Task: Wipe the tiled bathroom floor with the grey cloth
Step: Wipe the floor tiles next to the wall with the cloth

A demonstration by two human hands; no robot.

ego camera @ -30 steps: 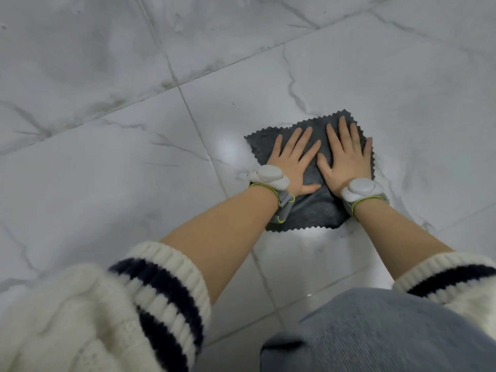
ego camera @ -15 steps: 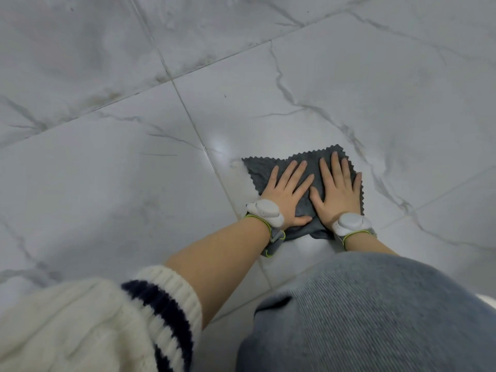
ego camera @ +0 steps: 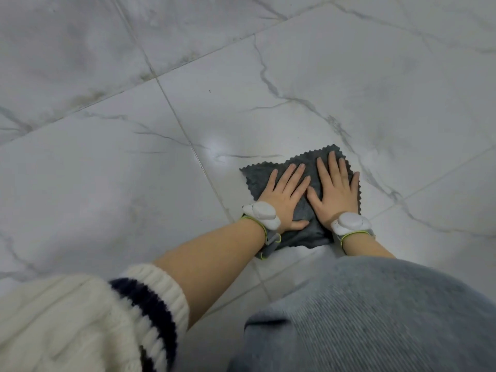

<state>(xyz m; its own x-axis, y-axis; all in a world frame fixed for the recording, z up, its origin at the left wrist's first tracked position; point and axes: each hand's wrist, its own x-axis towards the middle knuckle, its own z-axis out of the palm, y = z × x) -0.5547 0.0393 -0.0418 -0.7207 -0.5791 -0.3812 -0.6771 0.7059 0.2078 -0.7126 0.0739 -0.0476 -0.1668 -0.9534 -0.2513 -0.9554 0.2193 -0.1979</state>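
**Both palms flat on the cloth, mid-wipe**

While both hands are down on it, going left to right: a cream knit sleeve with navy stripes is pushed up the left forearm, then a dark grout line runs diagonally across the glossy white marble-look tiled floor. Just right of that line sits the dark grey zigzag-edged microfibre cloth, lying flat on one tile. The left hand is spread wide, palm pressing the cloth's left half, nothing gripped. The right hand is the same, fingers splayed flat on the right half, thumbs nearly meeting. Each wrist has a white puck-shaped tracker on a green-edged strap. A grey denim knee fills the bottom right

What could go wrong imo: nobody's actually gripping the cloth, so a hard push could bunch it up or let the palms slide off onto the shiny tile. Its near edge already looks tucked under the wrists, which could drag and fold
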